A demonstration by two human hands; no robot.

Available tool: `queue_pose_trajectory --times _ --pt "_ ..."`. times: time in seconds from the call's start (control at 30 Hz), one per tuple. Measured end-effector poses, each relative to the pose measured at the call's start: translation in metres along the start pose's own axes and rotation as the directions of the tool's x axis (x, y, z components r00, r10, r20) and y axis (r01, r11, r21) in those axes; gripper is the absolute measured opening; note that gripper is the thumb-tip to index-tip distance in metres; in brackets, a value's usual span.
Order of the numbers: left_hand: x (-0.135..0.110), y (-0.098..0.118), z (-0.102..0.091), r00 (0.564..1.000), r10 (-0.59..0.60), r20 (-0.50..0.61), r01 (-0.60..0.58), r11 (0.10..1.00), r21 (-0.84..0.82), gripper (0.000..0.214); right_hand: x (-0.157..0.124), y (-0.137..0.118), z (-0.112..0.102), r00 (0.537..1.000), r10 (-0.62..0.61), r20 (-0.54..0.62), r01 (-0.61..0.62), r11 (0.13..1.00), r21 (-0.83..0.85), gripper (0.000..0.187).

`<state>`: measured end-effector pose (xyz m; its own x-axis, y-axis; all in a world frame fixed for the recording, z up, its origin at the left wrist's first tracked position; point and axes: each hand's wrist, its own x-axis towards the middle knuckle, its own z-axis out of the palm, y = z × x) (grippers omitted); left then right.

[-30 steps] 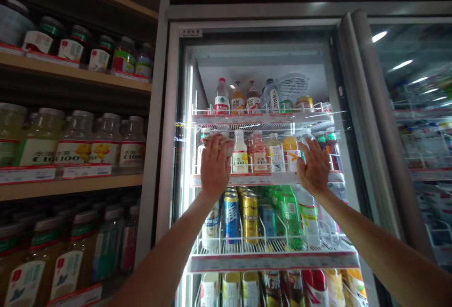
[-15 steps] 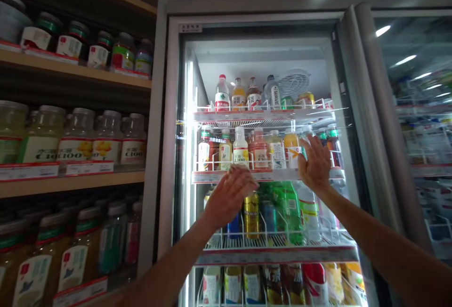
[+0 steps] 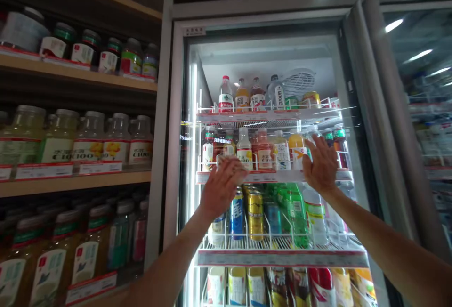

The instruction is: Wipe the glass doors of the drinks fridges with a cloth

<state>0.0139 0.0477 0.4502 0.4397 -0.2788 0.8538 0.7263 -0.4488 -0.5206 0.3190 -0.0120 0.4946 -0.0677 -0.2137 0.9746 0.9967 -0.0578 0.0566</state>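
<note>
From mid-view, the left hand (image 3: 219, 189) is at six o'clock, fingers close together and holding a pale cloth (image 3: 236, 170) — the cloth sits at its one o'clock, up at the fridge's glass door (image 3: 261, 49). The right hand (image 3: 321, 165), at three o'clock, spreads its fingers wide at the same door. Bottles (image 3: 91, 136) fill shelves at nine o'clock.
</note>
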Motion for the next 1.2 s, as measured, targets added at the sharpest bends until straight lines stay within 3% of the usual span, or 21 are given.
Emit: queue_pose_trajectory --times 0.07,0.13,0.2,0.27,0.37,0.43,0.5,0.6,0.63,0.7,0.77,0.83,0.9,0.93,1.0,1.1,1.13,1.2 --pt "0.005 -0.016 -0.001 0.970 -0.221 -0.096 0.225 0.974 0.034 0.045 0.000 0.000 0.000 1.000 -0.002 0.001 0.002 1.000 -0.004 0.041" --pt "0.009 -0.022 0.000 0.925 -0.337 -0.173 0.347 0.938 0.025 0.047 0.000 0.000 0.000 1.000 0.003 0.009 -0.003 1.000 -0.010 0.041" --pt "0.008 -0.011 0.003 0.941 -0.294 -0.169 0.299 0.954 0.005 0.050 0.000 0.000 0.001 1.000 0.009 0.011 -0.009 1.000 -0.011 0.041" --pt "0.002 0.008 0.006 0.988 -0.129 -0.080 0.129 0.992 -0.011 0.050 0.000 0.000 0.001 1.000 0.012 0.007 -0.012 1.000 -0.007 0.041" --pt "-0.006 0.018 0.004 0.995 0.077 0.058 -0.075 0.997 -0.035 0.048 0.000 0.000 0.001 1.000 0.001 0.004 -0.001 1.000 -0.012 0.040" --pt "-0.006 0.005 -0.001 0.997 0.038 0.067 -0.037 0.999 -0.013 0.047 0.000 0.000 0.001 1.000 -0.004 0.002 0.004 1.000 -0.021 0.040" --pt "-0.003 -0.012 -0.005 0.992 -0.125 0.006 0.125 0.992 0.033 0.048 0.000 0.000 0.001 1.000 -0.004 0.000 0.004 1.000 -0.030 0.040" --pt "0.000 -0.016 -0.005 0.935 -0.332 -0.127 0.340 0.939 0.051 0.052 0.000 0.000 0.001 1.000 0.003 0.007 -0.002 1.000 -0.029 0.041" --pt "-0.001 -0.011 -0.004 0.936 -0.324 -0.138 0.332 0.942 0.043 0.054 0.000 0.001 0.001 1.000 0.004 0.010 -0.004 1.000 -0.025 0.041" --pt "-0.005 0.000 -0.001 0.984 -0.162 -0.077 0.164 0.986 0.021 0.057 -0.001 0.001 0.001 1.000 0.007 0.013 -0.007 1.000 -0.018 0.041" --pt "-0.009 0.002 -0.002 1.000 -0.015 0.002 0.015 1.000 0.007 0.057 -0.001 0.001 0.001 1.000 0.006 0.010 -0.006 1.000 -0.017 0.041" --pt "-0.011 -0.006 -0.005 0.995 -0.098 -0.004 0.098 0.995 0.025 0.055 -0.001 0.001 0.001 1.000 0.004 0.006 -0.004 1.000 -0.020 0.041" --pt "-0.010 -0.013 -0.008 0.954 -0.288 -0.083 0.293 0.955 0.045 0.054 0.000 0.001 0.001 1.000 0.005 0.009 -0.005 1.000 -0.022 0.041" --pt "-0.009 -0.013 -0.008 0.938 -0.329 -0.114 0.335 0.941 0.040 0.055 0.000 0.001 0.001 1.000 0.007 0.011 -0.007 1.000 -0.021 0.041" --pt "-0.006 0.000 -0.004 0.964 -0.248 -0.099 0.250 0.968 0.009 0.056 0.000 0.001 0.001 1.000 0.013 0.013 -0.013 1.000 -0.019 0.041" --pt "-0.001 0.024 0.005 1.000 0.000 0.024 0.001 0.999 -0.044 0.051 0.000 0.002 0.001 1.000 0.005 0.017 -0.005 1.000 -0.015 0.041" --pt "0.002 0.025 0.007 0.998 0.032 0.048 -0.029 0.999 -0.045 0.049 0.000 0.003 0.001 1.000 0.001 0.013 -0.001 1.000 -0.012 0.041" --pt "0.008 0.013 0.006 0.999 -0.036 0.031 0.037 0.999 -0.012 0.048 -0.001 0.003 0.001 1.000 -0.005 0.003 0.005 1.000 -0.006 0.041"
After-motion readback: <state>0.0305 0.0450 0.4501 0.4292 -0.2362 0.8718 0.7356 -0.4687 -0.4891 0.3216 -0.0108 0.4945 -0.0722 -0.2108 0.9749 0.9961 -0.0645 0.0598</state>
